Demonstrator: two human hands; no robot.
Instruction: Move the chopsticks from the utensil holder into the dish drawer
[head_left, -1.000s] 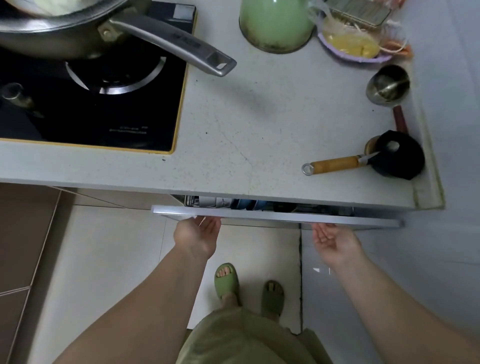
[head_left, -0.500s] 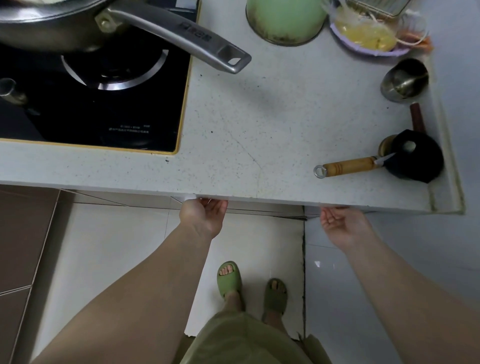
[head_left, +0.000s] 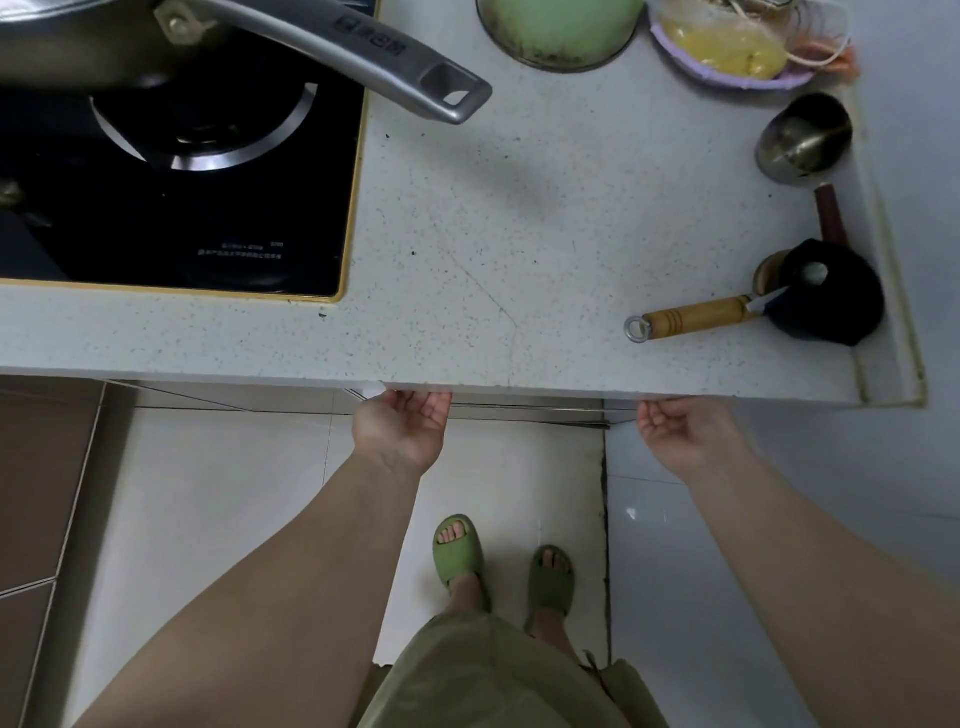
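The dish drawer (head_left: 524, 412) shows only as a thin metal strip just under the front edge of the pale speckled stone counter (head_left: 519, 218), pushed in flush; no chopsticks or utensil holder can be made out. The left hand (head_left: 402, 431) is palm-up at the left end of that strip, fingers curled up under the counter lip and holding nothing that shows. The right hand (head_left: 680, 434) is palm-up near the strip's right end, fingers loosely bent and spread, empty as far as can be seen.

Writing: the long grey steel handle (head_left: 363, 57) of the pan carries embossed characters near its middle, too blurred to read. The black glass gas hob (head_left: 171, 208) with a gold rim has two small lines of pale print near its front edge; only digits like "3700" can be guessed, so it stays unread.

A fine crack runs across the counter toward its front edge. At the back stand a pale green round pot (head_left: 558, 28) and a lilac bowl of yellow food (head_left: 727, 52). Along the right wall are a small steel cup (head_left: 802, 137), a black rounded block (head_left: 831, 293) and a small knife with a turned wooden handle (head_left: 691, 317) ending in a metal ring. The floor (head_left: 218, 509) is white glossy tile with a dark seam; brown cabinet fronts stand at far left. Green slide sandals (head_left: 457, 551) are on both feet.
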